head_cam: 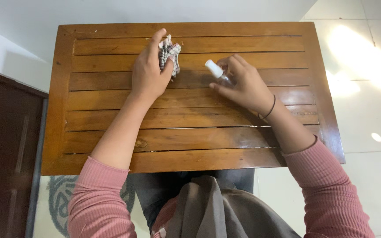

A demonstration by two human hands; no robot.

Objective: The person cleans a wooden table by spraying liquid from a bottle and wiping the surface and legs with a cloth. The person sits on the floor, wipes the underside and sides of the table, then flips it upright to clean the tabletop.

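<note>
Your left grip [148, 72] is closed around a crumpled checked cloth [169, 55], grey and white, pressing it onto the slatted wooden desk [190, 141] near its far edge; the thumb and fingers wrap the bundle so that part of it sticks out past your fingertips. Your right grip [243, 83] curls loosely around a small clear spray bottle [219, 74] with a white cap, which lies tilted with the cap pointing toward the cloth. The bottle sits just beside the cloth, a little to its right, close above the desk's middle slats; whether it touches the wood you cannot tell. No label shows on the bottle from this angle. You wear a thin dark band [269, 108] on your right wrist and pink ribbed sleeves [327, 185]. White floor tiles [367, 66] lie to the right of the desk, and a patterned rug [60, 198] shows at lower left.
</note>
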